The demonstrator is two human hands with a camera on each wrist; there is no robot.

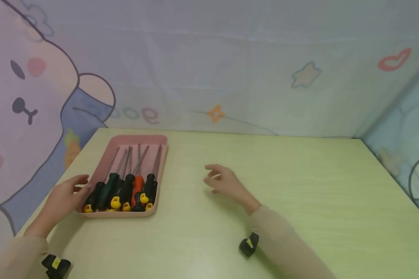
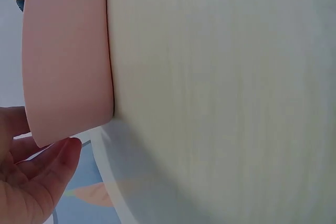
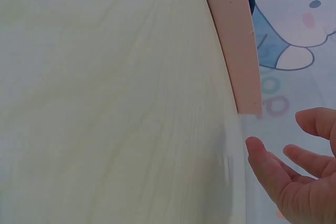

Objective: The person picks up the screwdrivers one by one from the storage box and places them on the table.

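A pink tray (image 1: 121, 214) with several screwdrivers lies at the left of the table. My left hand (image 1: 62, 200) is at its left wall, the thumb over the rim and the other fingers curled along the outer side. In the left wrist view this hand (image 2: 31, 177) holds the tray wall (image 2: 68, 61) by its near corner; the thumb tip is hidden behind the wall. Over the middle of the table my right hand (image 1: 227, 185) hovers with loosely bent fingers and nothing in them. The right wrist view shows that hand (image 3: 302, 187) apart from the tray (image 3: 233, 40).
Black and dark green screwdriver handles (image 1: 108, 192) with yellow ends, plus an orange handle (image 1: 137, 188), lie side by side, shafts pointing away. Behind the pale wooden table (image 1: 300, 186) hangs a printed cloth (image 1: 213, 58). Each wrist carries a small black camera (image 1: 248, 245).
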